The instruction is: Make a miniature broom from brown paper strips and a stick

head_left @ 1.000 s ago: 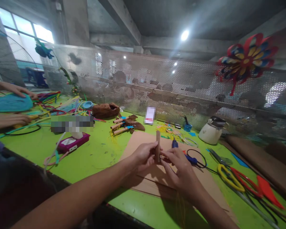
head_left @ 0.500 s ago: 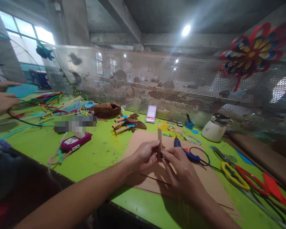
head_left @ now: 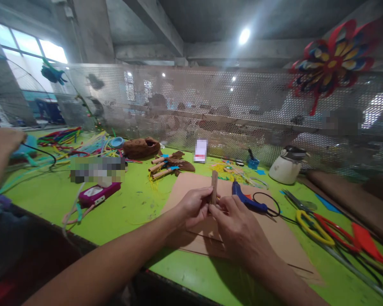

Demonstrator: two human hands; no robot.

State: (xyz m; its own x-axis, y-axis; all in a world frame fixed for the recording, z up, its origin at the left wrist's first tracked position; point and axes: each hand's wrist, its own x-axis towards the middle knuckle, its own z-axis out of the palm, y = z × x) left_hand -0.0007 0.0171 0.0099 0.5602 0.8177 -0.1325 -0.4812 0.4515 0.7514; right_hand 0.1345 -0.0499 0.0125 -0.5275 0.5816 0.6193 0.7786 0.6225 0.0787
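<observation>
A narrow brown strip, perhaps paper or card (head_left: 214,185), stands upright between my hands above a tan cardboard sheet (head_left: 181,189). My left hand (head_left: 196,206) is closed round its left side, thumb against it. The fingers of my right hand (head_left: 234,214) pinch its lower end, where the fingertips partly hide it. Just beyond my right hand a blue glue gun (head_left: 250,202) lies on the sheet with its cord looping right. Further back lie several tan paper rolls (head_left: 161,169) with brown leaf shapes and yellow threads.
Scissors with yellow handles (head_left: 314,227) and red-handled ones (head_left: 336,231) lie to the right, near a white kettle-like pot (head_left: 285,168). A purple power strip (head_left: 98,193) sits left. A co-worker's hand (head_left: 3,146) is at far left. A perforated metal screen (head_left: 178,102) stands behind.
My right fingers have shifted left and closed in on the strip's lower end. My left hand holds it much as before. The co-worker's hand at far left has moved.
</observation>
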